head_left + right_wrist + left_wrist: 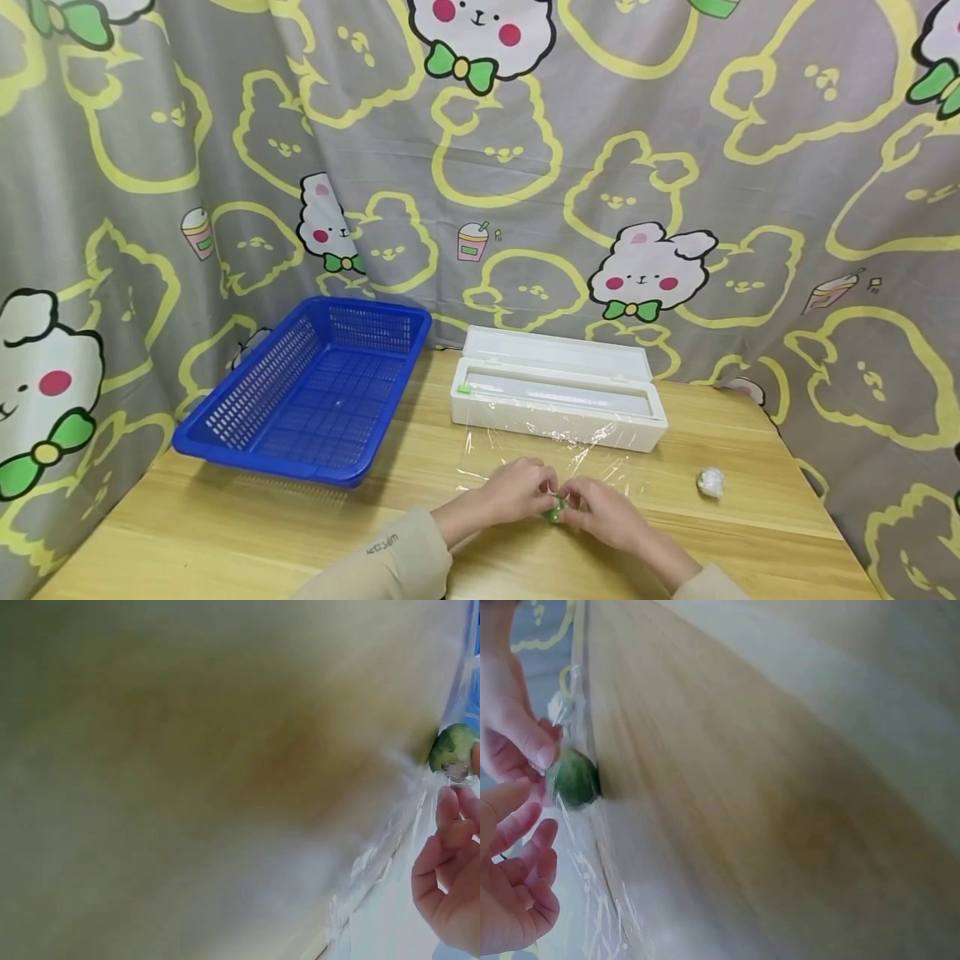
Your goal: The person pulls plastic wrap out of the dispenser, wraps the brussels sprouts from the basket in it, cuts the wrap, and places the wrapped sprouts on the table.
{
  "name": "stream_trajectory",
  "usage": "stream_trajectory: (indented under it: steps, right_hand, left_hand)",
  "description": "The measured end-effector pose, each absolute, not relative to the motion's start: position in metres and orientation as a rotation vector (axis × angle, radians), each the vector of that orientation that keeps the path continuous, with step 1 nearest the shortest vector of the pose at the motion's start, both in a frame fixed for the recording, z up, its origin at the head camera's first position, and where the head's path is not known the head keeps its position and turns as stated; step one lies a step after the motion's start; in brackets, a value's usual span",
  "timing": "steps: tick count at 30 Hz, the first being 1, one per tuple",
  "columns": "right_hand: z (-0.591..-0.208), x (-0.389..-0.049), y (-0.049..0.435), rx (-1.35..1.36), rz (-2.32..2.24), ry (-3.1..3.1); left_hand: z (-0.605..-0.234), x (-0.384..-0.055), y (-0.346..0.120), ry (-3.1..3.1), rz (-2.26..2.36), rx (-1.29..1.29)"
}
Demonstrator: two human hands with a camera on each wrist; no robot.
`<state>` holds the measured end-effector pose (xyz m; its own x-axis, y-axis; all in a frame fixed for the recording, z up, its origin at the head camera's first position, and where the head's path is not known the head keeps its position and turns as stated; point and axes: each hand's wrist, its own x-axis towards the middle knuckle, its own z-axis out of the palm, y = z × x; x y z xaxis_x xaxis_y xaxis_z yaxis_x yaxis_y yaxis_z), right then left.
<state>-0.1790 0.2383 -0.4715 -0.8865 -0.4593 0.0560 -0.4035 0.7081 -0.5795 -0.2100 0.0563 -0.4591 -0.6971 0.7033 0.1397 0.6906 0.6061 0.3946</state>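
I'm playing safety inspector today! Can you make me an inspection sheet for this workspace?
Surface: light wooden table.
Job's things: round green thing with clear film around it; the film spreads in front of the white box, whose lid is open.
Clutter: blue basket at the left; small shiny lump at the right.
Hands: right hand pinches the green thing; left hand is right beside it, its grip unclear.
Cables: nothing seen.
Surroundings: grey curtain with cartoon animals.
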Motion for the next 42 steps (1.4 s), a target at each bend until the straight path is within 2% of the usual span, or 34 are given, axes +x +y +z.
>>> stream_trajectory:
  steps: [12,20,42]
  right_hand:
    - [-0.469,-0.185,0.244,-0.740,-0.835,2.865]
    - [-0.471,-0.186,0.245,-0.613,-0.955,2.917]
    - [-0.474,-0.191,0.234,-0.723,-0.754,3.033]
  left_hand:
    - [-0.464,-0.212,0.064,2.853,0.585,1.169]
    - [-0.467,-0.219,0.066,2.837,0.613,1.167]
    - [-0.468,-0.225,0.064,2.882,0.653,1.023]
